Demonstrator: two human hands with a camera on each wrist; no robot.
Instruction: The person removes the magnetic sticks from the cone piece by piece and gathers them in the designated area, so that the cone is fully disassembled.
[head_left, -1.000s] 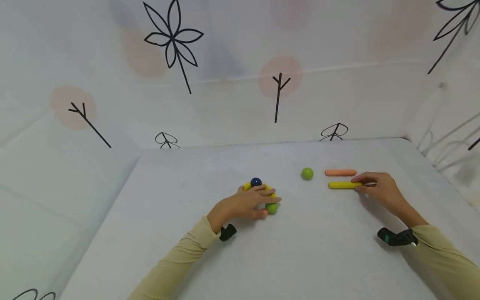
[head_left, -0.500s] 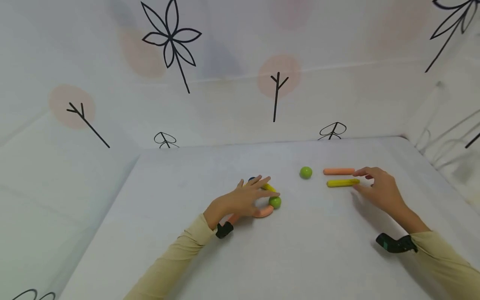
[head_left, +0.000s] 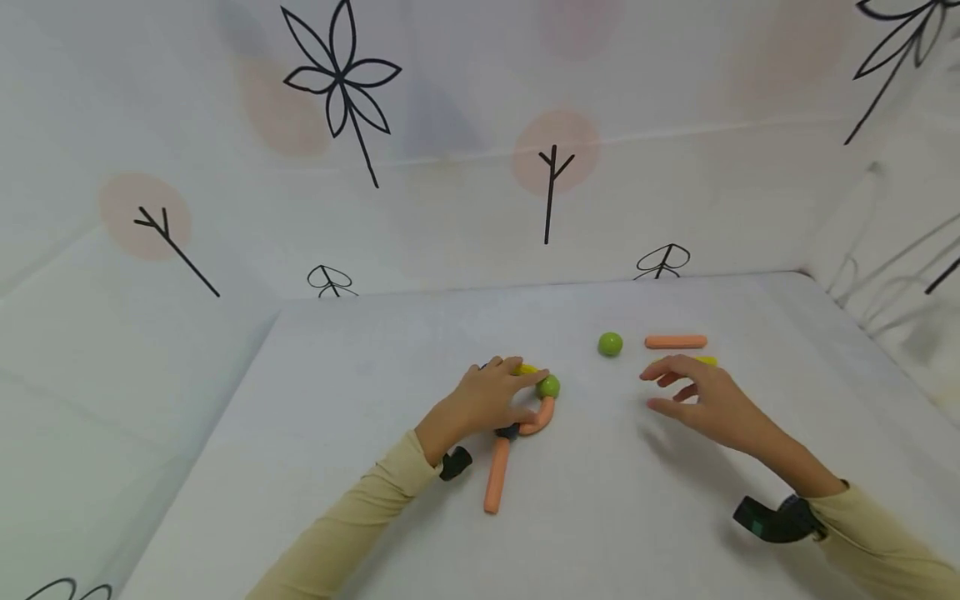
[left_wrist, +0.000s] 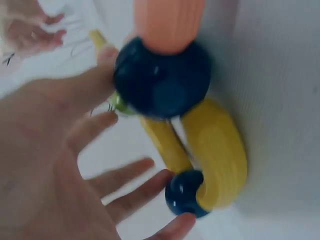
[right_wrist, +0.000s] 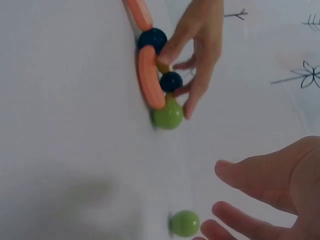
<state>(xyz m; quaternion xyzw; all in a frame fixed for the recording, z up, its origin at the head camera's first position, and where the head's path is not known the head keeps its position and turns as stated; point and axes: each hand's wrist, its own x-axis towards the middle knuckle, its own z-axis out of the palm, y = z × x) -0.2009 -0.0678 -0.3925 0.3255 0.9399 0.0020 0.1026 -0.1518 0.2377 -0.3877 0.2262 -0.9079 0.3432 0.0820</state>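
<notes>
My left hand (head_left: 483,396) spans a joined toy figure of balls and rods lying on the white cloth. A dark blue ball (left_wrist: 162,77) sits by the thumb, and curved yellow rods (left_wrist: 220,150) lead from it to another blue ball (left_wrist: 185,192) at the fingertips. On the figure's right side are a green ball (head_left: 548,386) and a curved orange rod (head_left: 542,417). A straight orange rod (head_left: 496,475) sticks out toward me. The palm hides part of the figure in the head view. My right hand (head_left: 701,404) hovers with parted fingers, holding nothing.
Behind the right hand lies a straight yellow rod (head_left: 707,361), mostly covered from view. Farther back are a loose orange rod (head_left: 675,342) and a loose green ball (head_left: 611,344). A cloth wall (head_left: 450,225) with plant drawings rises behind the table.
My right hand has let go of the yellow rod and moved left toward the middle. The figure under my left hand has turned, so its straight orange rod now points toward me.
</notes>
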